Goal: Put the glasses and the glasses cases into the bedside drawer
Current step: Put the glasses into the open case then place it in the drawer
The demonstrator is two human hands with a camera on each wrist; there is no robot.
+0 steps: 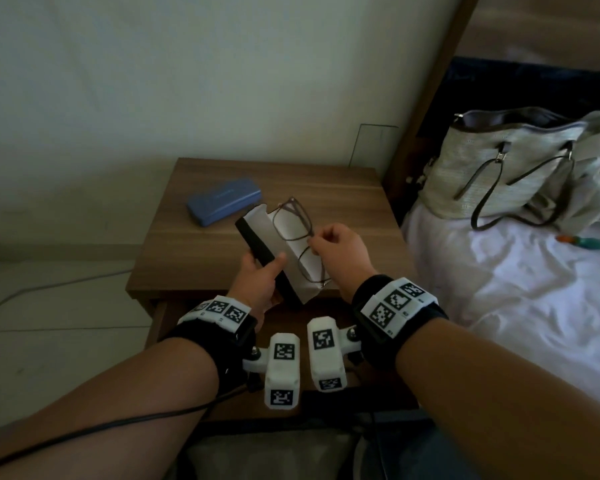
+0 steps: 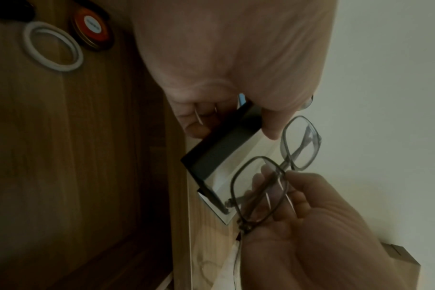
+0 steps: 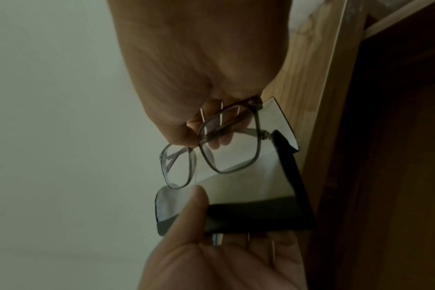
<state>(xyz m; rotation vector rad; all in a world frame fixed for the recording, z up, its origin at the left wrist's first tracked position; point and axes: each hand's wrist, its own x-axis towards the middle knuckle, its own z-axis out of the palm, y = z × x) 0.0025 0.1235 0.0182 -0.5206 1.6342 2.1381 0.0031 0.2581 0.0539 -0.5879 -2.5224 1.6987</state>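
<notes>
My left hand grips an open black glasses case with a white lining, held tilted over the front of the wooden bedside table. My right hand pinches a pair of thin-framed glasses at the bridge, lenses lying against the white lining. In the left wrist view the glasses hang beside the case. The right wrist view shows the glasses over the case. A shut blue glasses case lies at the table's back left. The drawer stands open below my wrists.
Inside the drawer lie a white ring and a round red-lidded tin. To the right, a bed with a white sheet carries a pale handbag. A cable runs over the floor at left.
</notes>
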